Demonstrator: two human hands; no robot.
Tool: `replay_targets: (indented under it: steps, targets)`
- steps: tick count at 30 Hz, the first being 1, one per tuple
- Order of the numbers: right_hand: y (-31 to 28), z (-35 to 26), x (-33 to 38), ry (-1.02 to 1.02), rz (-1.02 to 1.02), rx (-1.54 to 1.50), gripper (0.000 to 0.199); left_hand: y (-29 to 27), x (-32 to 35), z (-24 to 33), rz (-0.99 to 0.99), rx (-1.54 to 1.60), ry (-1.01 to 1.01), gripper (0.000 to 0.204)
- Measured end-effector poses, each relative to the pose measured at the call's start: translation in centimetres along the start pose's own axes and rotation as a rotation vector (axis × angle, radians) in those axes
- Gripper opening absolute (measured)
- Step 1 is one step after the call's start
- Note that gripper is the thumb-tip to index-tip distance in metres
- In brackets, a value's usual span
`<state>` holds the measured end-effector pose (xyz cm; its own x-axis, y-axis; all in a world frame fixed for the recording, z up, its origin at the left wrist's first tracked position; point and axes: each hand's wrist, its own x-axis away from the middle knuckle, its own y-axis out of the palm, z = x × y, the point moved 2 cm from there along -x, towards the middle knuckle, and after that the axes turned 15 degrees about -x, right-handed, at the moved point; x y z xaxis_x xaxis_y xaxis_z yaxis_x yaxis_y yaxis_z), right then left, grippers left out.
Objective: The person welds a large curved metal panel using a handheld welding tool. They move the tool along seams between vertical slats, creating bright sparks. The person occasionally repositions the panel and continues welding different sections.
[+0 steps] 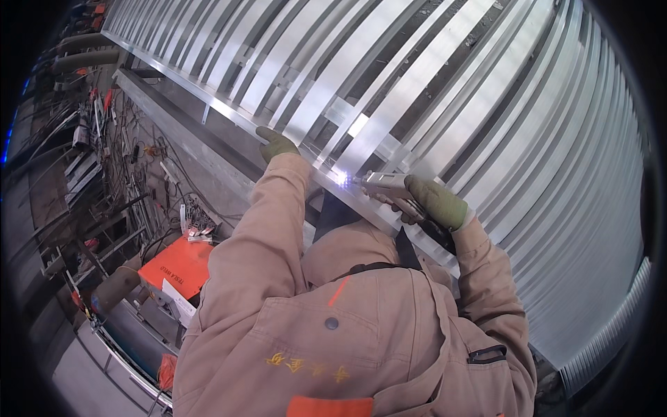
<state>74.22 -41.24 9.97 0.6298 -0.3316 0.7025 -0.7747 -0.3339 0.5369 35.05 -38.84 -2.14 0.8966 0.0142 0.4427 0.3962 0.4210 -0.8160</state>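
Metal torch point(384, 185) in right grip point(436, 202) | left grip point(276, 144) on rail point(229, 115)

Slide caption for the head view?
Gloved right hand holds welding torch sparking on aluminium slat frame; left hand braces its rail.

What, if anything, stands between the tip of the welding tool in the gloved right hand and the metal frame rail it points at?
Nothing visible does. The right hand holds the welding tool with its tip at the frame rail, where a bright spot glows. The left hand rests on the rail further along, clear of the tip.
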Motion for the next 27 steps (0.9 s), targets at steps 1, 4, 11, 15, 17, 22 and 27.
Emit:
replay_targets:
  steps: [1, 4, 11, 15, 17, 22, 27]
  targets:
    - [-0.3, 0.2, -0.2, 0.003, -0.021, 0.019, 0.080, 0.4, -0.7, 0.1, 0.025, -0.045, -0.013, 0.098]
    - [-0.7, 0.5, -0.5, 0.051, 0.001, 0.035, 0.085, 1.3, -1.8, -0.3, 0.044, -0.084, -0.030, 0.103]
    - [-0.1, -0.1, 0.0, 0.003, -0.020, 0.061, 0.085, 1.2, -2.1, -0.6, 0.100, -0.118, -0.040, 0.100]
    - [-0.5, 0.8, 0.0, -0.011, -0.009, 0.048, 0.084, 1.9, -2.7, -0.6, 0.070, -0.159, -0.038, 0.093]
    - [-0.5, 0.9, 0.3, -0.017, 0.025, 0.039, 0.082, 1.4, -1.8, 0.2, -0.060, -0.234, -0.054, 0.082]
    - [0.3, -0.1, 0.9, -0.026, -0.006, -0.015, 0.078, 5.8, -13.2, -5.3, -0.034, -0.979, 0.324, 0.080]
    - [-1.2, 1.9, 1.1, -0.001, 0.106, -0.007, 0.066, 5.5, -7.0, -2.2, -0.092, -0.545, 0.101, 0.070]
